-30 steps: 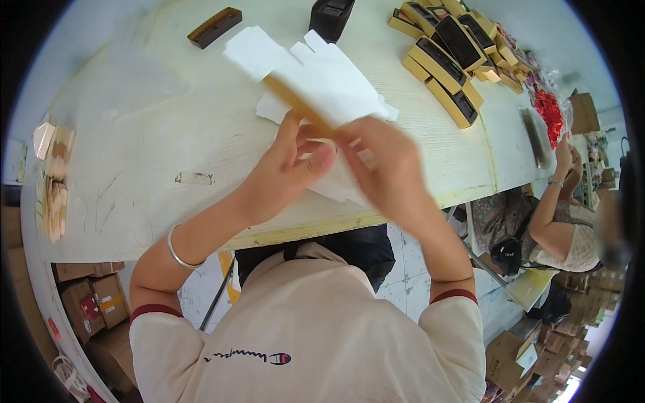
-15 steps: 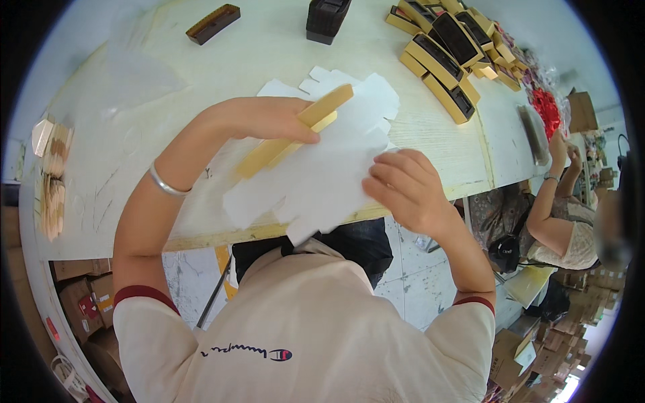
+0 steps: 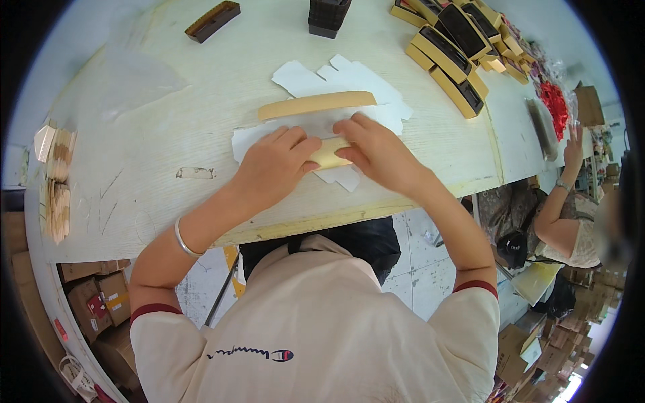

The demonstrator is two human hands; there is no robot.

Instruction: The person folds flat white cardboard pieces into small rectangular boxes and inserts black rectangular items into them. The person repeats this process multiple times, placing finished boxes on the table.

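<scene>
A gold cardboard box piece [image 3: 316, 106] lies crosswise before me, its long far flap standing up and a pale panel showing between its sides. My left hand [image 3: 277, 164] pinches its near gold side from the left, fingers bent over the edge. From the right, my right hand [image 3: 384, 153] grips the same side, thumb in front and fingers behind. Under the piece are white flat card blanks [image 3: 299, 77], their notched tabs sticking out at the back and front. My fingers hide part of the near side.
Gold boxes with dark inserts [image 3: 447, 54] are heaped at the far right. A stack of dark trays [image 3: 329, 17] and a single brown tray [image 3: 213, 22] stand at the back. Folded card pieces [image 3: 57, 151] line the left edge. A co-worker's arm [image 3: 564, 185] is beside red material [image 3: 553, 111].
The gold piece, slanted in my left hand before, now lies level and spread wider. My right hand has come in from the right and both hands now grip its near side.
</scene>
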